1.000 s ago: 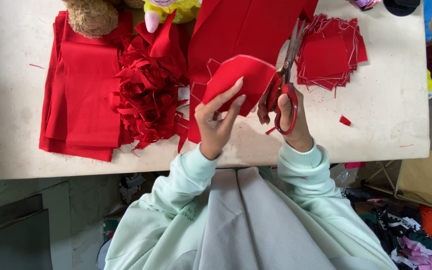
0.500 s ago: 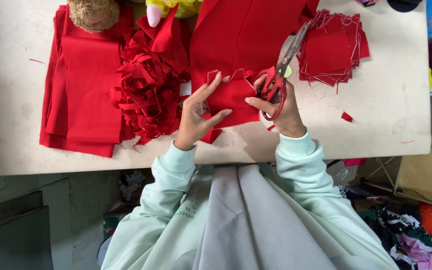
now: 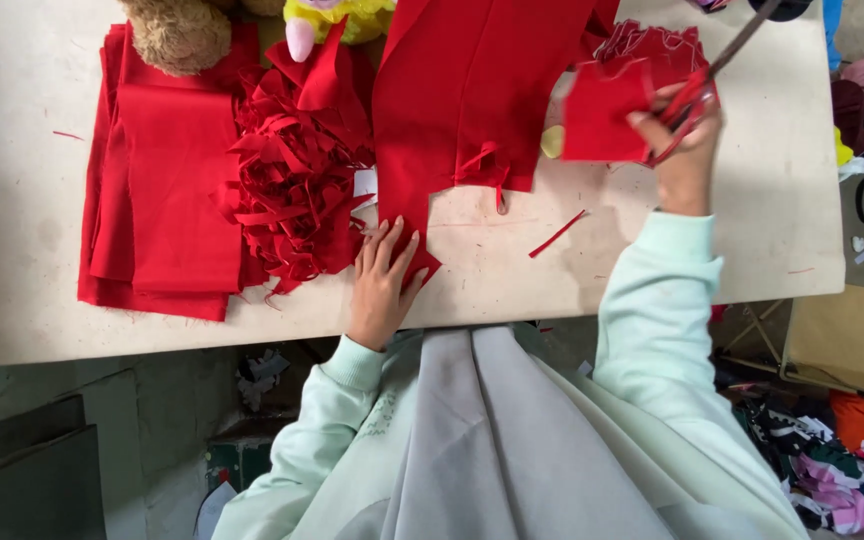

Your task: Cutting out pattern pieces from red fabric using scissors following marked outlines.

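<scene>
Pinning limp, light red cloth flat under spread left fingers at its near corner, right fingers closed around scissors beside a cut red piece.

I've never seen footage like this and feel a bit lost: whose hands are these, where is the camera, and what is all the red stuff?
There is no machine here: a person works with two bare hands, and the one picture comes from a camera worn on their head, looking down. On the pale table lie a folded stack of red cloth, a heap of red scraps and a large red cloth sheet. The left hand rests flat on that sheet's lower corner. The right hand holds red-handled scissors together with a small cut red piece, above a pile of similar pieces. Plush toys sit at the far edge.
</scene>
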